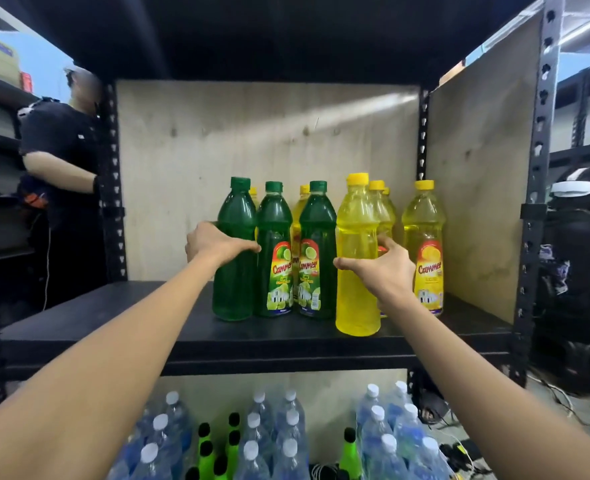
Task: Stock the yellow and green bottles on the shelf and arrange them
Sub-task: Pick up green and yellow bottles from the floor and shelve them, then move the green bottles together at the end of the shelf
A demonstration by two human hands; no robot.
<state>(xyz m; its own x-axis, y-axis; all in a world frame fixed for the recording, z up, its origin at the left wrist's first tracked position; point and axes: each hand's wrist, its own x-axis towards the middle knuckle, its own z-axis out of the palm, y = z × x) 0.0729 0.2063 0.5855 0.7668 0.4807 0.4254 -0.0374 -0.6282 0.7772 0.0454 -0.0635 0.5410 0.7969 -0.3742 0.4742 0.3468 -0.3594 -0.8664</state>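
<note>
On the black shelf (113, 320) stand three green bottles and several yellow ones. My left hand (213, 245) grips the leftmost green bottle (234, 289), whose label faces away. Two more green bottles (274, 265) (316, 258) stand beside it with labels forward. My right hand (380, 268) wraps the front yellow bottle (355, 296), which stands near the shelf's front edge, label turned away. Another yellow bottle (425, 251) stands at the right with its label forward. More yellow bottles (378, 202) are partly hidden behind the front row.
Plywood panels (252, 140) close the back and right side of the shelf. Below stand packs of clear water bottles (390, 441) and bright green bottles (206, 452). A person in black (61, 150) stands at the left; another sits at the right (581, 209).
</note>
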